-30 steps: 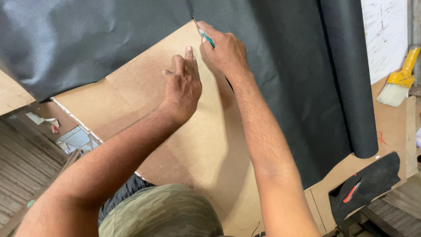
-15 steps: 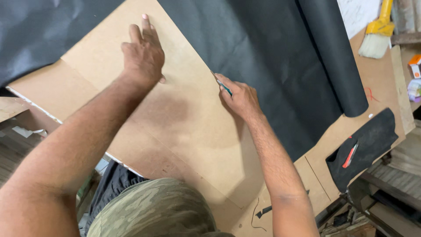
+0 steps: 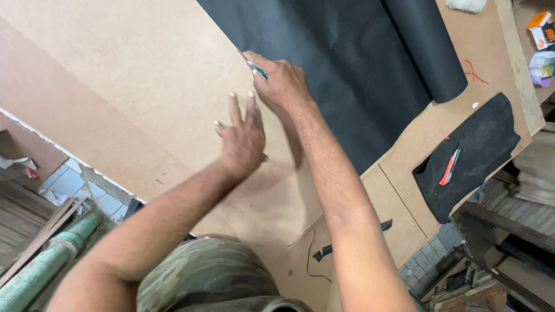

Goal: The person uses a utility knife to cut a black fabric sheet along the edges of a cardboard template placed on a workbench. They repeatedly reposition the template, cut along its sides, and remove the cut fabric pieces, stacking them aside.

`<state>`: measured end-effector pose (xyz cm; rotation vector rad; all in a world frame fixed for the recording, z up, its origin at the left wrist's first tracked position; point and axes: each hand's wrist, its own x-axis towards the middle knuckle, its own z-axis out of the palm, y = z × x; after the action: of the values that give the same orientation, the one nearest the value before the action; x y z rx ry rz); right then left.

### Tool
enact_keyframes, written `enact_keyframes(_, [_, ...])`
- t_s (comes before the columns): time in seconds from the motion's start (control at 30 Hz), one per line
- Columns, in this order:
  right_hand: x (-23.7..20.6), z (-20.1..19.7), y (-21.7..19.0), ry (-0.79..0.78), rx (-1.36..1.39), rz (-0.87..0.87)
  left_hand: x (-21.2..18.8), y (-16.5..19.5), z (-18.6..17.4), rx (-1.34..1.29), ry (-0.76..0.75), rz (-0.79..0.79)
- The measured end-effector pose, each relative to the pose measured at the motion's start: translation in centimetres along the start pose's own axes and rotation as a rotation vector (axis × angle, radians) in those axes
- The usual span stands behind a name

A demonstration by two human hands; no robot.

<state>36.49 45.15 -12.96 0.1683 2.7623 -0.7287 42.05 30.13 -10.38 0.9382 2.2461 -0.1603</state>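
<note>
A large brown board (image 3: 133, 86) lies over a black sheet (image 3: 341, 69) that unrolls from a black roll (image 3: 428, 52) on the table. My right hand (image 3: 283, 86) grips a teal-handled tool (image 3: 256, 70) at the board's edge, where board meets black sheet. My left hand (image 3: 243, 138) rests flat on the board just below and left of the right hand, fingers spread.
A black cut piece (image 3: 480, 156) with a red tool (image 3: 449, 167) on it lies at the table's right corner. Small boxes (image 3: 543, 34) sit at the far right. A green pipe (image 3: 40, 266) and tiled floor show at lower left.
My left hand slid from the upper left of the board down next to the right hand. The view shifted, so the board now fills the left side.
</note>
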Motion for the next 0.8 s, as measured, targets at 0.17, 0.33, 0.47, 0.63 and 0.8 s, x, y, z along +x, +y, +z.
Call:
enact_keyframes(0.17, [-1.2,0.0,-0.3,0.082,0.005,-0.074,-1.0,6.2,2.9,0.188,0.089,-0.02])
enact_keyframes(0.33, [-5.8,-0.4,2.9,0.074,0.006,-0.078,-0.8,7.7,3.7,0.137,0.177,-0.077])
enact_keyframes(0.47, [-12.8,-0.1,8.2,0.107,0.005,-0.113,-0.5,9.0,4.1,0.146,0.095,-0.047])
enact_keyframes(0.63, [-22.8,0.1,14.4,0.113,0.026,-0.075,-0.4,10.0,3.7,0.274,-0.004,-0.02])
enact_keyframes(0.8, [-32.2,-0.1,19.3,0.051,-0.044,0.094,-0.4,11.3,3.4,0.35,-0.058,-0.01])
